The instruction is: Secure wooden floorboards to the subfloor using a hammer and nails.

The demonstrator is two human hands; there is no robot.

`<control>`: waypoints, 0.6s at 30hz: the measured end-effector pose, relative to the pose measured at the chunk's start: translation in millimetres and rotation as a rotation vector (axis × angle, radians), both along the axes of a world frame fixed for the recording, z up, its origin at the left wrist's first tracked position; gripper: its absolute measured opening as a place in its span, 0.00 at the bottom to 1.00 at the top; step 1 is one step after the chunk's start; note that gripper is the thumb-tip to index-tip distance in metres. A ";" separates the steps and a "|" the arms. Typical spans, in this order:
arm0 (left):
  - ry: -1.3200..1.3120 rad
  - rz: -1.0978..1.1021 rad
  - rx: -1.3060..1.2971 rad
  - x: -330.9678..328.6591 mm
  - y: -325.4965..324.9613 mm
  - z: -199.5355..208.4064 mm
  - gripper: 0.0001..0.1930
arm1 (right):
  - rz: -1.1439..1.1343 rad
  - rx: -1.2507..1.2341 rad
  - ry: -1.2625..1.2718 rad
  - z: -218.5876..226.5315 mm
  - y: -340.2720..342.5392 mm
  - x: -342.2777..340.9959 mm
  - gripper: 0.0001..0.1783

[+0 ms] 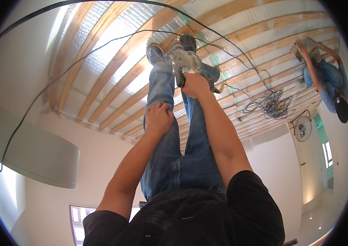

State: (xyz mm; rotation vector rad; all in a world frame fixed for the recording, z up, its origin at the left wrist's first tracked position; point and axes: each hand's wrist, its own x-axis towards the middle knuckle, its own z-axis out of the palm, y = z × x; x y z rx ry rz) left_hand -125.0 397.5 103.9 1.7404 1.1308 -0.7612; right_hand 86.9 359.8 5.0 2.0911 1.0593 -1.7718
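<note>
Right hand [195, 85] clenched round the handle of 1 dusty power tool [188, 60], held near the right shoe [188, 42], above wooden joists [272, 25]. Left hand [158, 118], released, rests on jeans [161, 156] at the left knee.

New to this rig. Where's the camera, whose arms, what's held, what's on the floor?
No robot here: those are a person's bare arms, seen by a fisheye camera on their head looking down, so straight edges bend. The right hand grips a dusty power tool; its exact type is unclear. The left hand rests on the left leg. Wooden battens run over silvery sheeting, with tangled cables to the right. A co-worker crouches at far right.
</note>
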 end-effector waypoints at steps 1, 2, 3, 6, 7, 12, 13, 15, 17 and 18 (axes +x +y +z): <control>0.002 -0.002 0.000 -1.3 0.1 -0.8 0.14 | -0.034 -0.006 -0.007 -0.9 -1.5 0.6 0.18; 0.004 -0.004 0.001 -2.5 0.1 -1.4 0.14 | -0.036 -0.005 -0.007 -1.7 -2.7 0.0 0.18; 0.003 -0.006 0.002 -3.7 -0.3 -1.5 0.14 | -0.022 0.010 -0.004 -2.5 -3.8 -0.6 0.18; 0.013 -0.008 0.011 -5.1 0.0 -0.5 0.14 | -0.004 0.031 -0.006 -2.0 -6.3 -3.4 0.18; 0.016 -0.005 0.000 -4.8 0.6 0.2 0.14 | 0.001 0.035 -0.010 -1.4 -6.9 -4.1 0.18; 0.003 0.000 0.001 -7.3 2.7 0.2 0.13 | 0.027 -0.032 0.019 4.6 5.7 -4.7 0.19; 0.001 0.001 0.005 -7.2 2.6 -0.9 0.13 | 0.044 -0.084 0.041 6.1 8.1 -3.0 0.20; -0.010 -0.003 0.010 -6.6 3.2 -2.8 0.13 | 0.015 -0.020 0.011 5.6 5.1 -4.5 0.18; -0.012 0.002 -0.007 -8.9 2.5 -1.9 0.14 | -0.015 0.039 -0.019 9.6 4.9 -6.7 0.17; -0.019 -0.005 -0.009 -10.0 3.3 -2.1 0.14 | 0.030 0.042 -0.014 10.4 6.9 -9.2 0.16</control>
